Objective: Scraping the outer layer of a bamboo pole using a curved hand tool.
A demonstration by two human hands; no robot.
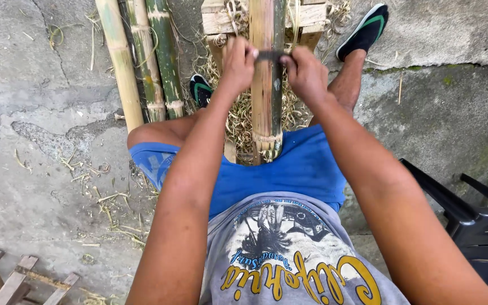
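A bamboo pole point(266, 90) runs from between my knees away over a wooden stand point(221, 20). A dark metal blade point(270, 55) lies crosswise on top of the pole. My left hand point(237, 63) is closed on the blade's left end and my right hand point(306, 72) is closed on its right end. Both arms stretch forward over my blue shorts. Pale bamboo shavings point(238, 113) lie heaped under the pole.
Three more bamboo poles point(142, 62) lie on the concrete at the left. My feet in black and green sandals point(365, 31) rest either side of the stand. A black plastic chair point(475, 220) stands at the right, wooden slats point(12, 279) at the lower left.
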